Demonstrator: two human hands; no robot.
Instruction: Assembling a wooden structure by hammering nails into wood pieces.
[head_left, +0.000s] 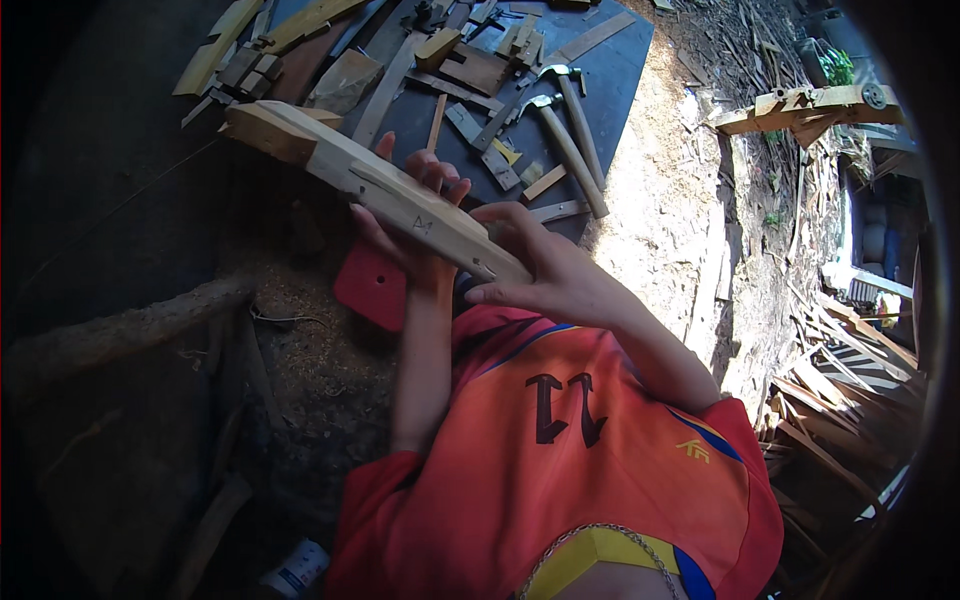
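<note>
A long pale wooden piece with a cut slot and pencil marks lies slanted across both my hands. My left hand cradles it from below near the middle, fingers curling up over its far edge. My right hand grips the near end, thumb along the underside. The far end of the wood, a thicker block, sticks out to the upper left. Under my hands shows a red flat object.
A dark board ahead carries two hammers, chisels and several wood offcuts. Sawdust covers the ground at right. A wooden frame piece and stacked slats lie at the right. A log runs at left.
</note>
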